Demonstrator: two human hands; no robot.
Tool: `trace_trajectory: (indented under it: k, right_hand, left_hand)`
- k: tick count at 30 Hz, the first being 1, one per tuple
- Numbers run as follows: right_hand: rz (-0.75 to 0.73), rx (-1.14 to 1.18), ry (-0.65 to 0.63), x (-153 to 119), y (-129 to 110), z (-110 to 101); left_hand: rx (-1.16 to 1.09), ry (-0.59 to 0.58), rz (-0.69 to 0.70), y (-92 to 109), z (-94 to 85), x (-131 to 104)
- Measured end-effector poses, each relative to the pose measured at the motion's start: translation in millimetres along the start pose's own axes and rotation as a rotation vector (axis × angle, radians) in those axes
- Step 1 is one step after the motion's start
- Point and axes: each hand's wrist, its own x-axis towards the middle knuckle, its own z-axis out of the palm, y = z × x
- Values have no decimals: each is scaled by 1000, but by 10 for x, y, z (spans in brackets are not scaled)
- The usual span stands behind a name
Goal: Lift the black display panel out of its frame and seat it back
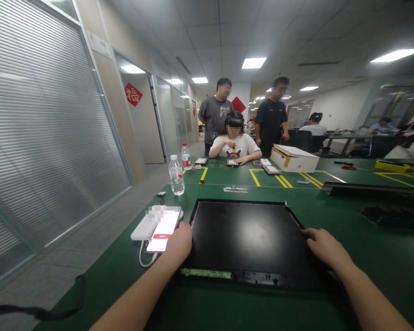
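A flat black display panel (244,239) lies face up on the green table before me, with its glossy screen reflecting light. Along its near edge a narrow green circuit board (207,274) is exposed. My left hand (180,241) grips the panel's left side, the fingers mostly hidden from view. On the opposite side my right hand (326,246) holds the right edge, thumb on top and the other fingers out of sight. Just left of my left hand is a lit phone (163,232) with a white cable, leaning on a white box-like device (140,229).
A water bottle (176,175) stands beyond the panel's left corner, with a red-capped bottle (186,156) behind it. Across the table a seated person (235,145) handles small devices. A white box (294,158) and long dark strips (362,189) lie to the right.
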Motion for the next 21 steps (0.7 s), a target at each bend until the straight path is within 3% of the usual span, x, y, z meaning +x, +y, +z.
trace_trajectory:
  k: [6, 11, 16, 21]
  right_hand:
    - [3, 226, -45, 49, 130, 134]
    - [-36, 380, -92, 100, 155, 138]
    - [-11, 410, -83, 86, 183, 129]
    - [35, 418, -43, 83, 241, 162]
  left_hand:
    - [-28, 31, 23, -84, 61, 15]
    - [-197, 72, 63, -216, 108, 74]
    - [-303, 153, 150, -261, 137, 105]
    - [-466, 183, 138, -259, 106, 89]
